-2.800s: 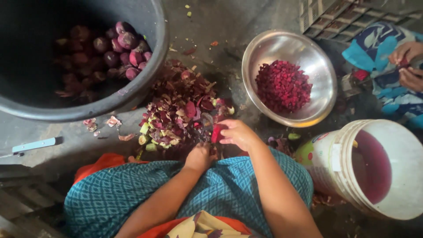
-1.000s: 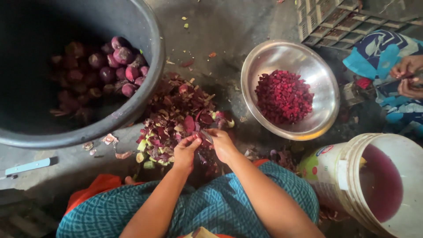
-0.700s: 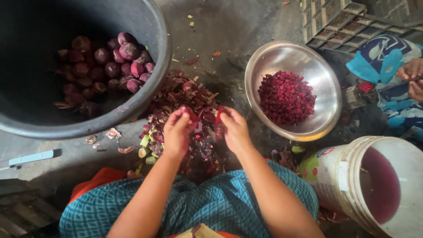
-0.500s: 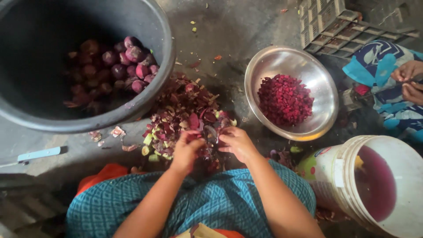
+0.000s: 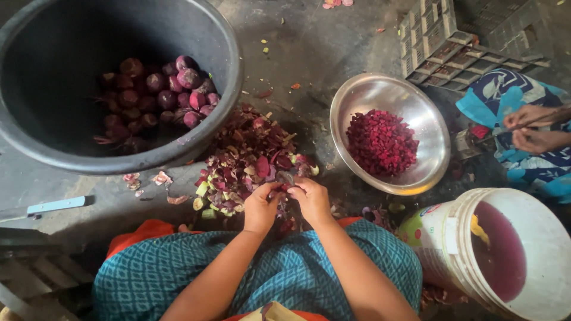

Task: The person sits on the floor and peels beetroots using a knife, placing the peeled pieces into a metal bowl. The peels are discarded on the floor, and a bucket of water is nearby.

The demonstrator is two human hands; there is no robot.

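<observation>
Floor: grey concrete [image 5: 333, 41], stained and littered with scraps.
Hands: left hand [image 5: 260, 207] and right hand [image 5: 311, 199] together pinch a small dark piece [image 5: 284, 185] over the peel pile [image 5: 250, 160].
Around: black tub [image 5: 229, 71], steel bowl [image 5: 437, 131], white bucket [image 5: 440, 255].

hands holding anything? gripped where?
Both the left hand and the right hand pinch one small dark purple piece between their fingers, over the pile of peels. Which part they grip cannot be told.
</observation>
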